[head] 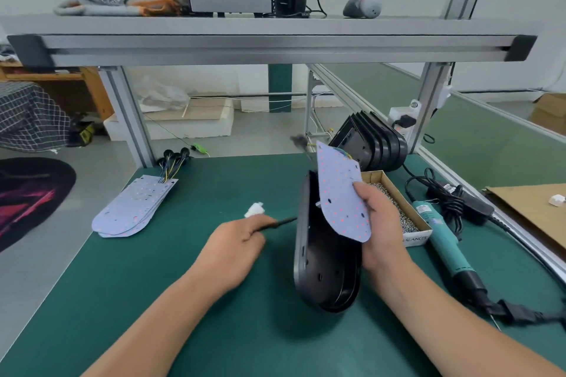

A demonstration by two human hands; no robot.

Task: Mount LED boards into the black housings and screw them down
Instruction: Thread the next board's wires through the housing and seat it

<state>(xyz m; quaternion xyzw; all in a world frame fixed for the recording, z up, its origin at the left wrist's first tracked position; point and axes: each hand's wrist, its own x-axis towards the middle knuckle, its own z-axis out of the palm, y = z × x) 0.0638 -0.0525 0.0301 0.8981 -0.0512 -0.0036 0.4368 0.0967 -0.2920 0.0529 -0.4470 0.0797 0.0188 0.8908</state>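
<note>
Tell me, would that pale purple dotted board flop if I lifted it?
Probably not: the pale purple dotted board stands straight with the right hand gripping only one edge, so seemingly stiff. It looks thin, so likely light.

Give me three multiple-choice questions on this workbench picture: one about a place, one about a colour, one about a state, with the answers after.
1. Where is the box of screws?
A. On the upper shelf
B. On the green mat, between the black housing and the electric screwdriver
C. On the floor

2. What colour is the electric screwdriver's body?
A. Red
B. Yellow
C. Teal

3. What state is the LED board in the right hand in?
A. Screwed flat into the housing
B. Held up, not seated in the housing
C. Lying flat on the mat

Answers: 1 B, the box sits right of the housing, beside the screwdriver. 2 C, its grip is plainly teal. 3 B, the hand holds the board tilted beside the housing, which stands on edge.
</note>
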